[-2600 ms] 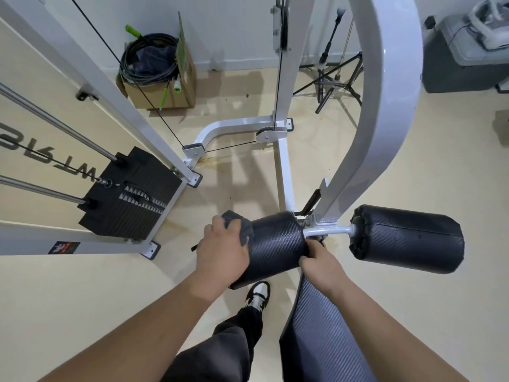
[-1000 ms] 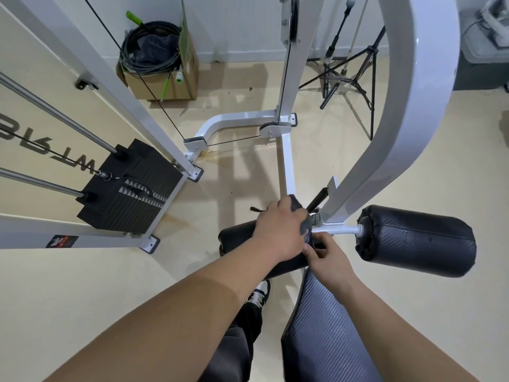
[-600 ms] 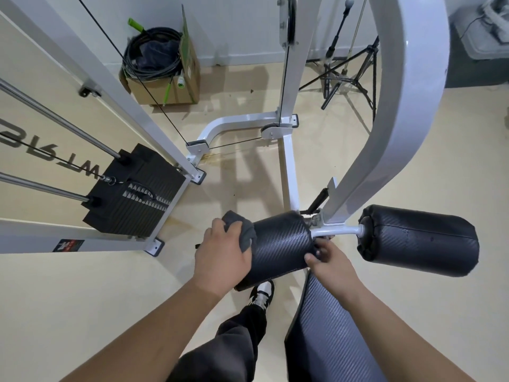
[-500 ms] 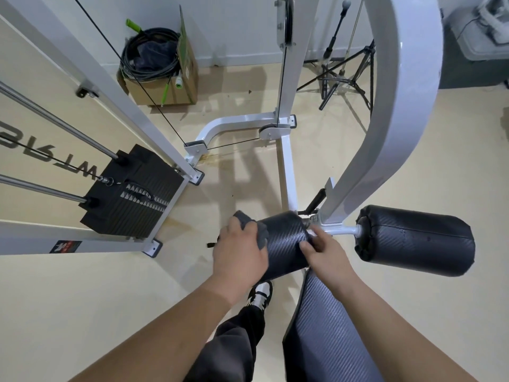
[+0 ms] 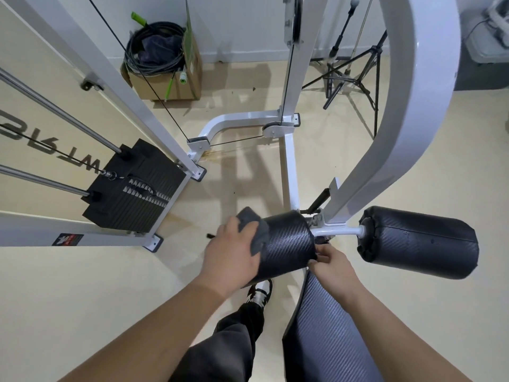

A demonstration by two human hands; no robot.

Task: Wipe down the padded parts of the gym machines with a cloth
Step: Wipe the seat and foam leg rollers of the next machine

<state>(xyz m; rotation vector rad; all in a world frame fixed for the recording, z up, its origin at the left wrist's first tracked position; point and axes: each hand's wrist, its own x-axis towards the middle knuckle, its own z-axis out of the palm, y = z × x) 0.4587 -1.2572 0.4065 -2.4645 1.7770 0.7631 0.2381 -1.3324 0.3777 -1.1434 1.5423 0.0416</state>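
The left hand curls its fingers over a grey cloth, pressing it onto the outer end of the left roller, while the right hand pinches that roller's inner edge, just above the seat.

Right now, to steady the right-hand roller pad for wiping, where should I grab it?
Probably its inner end, by the white bar, reaching over the top from your side. The right roller pad lies horizontal on that bar and may spin; your right hand grips the left pad at its inner end likewise.
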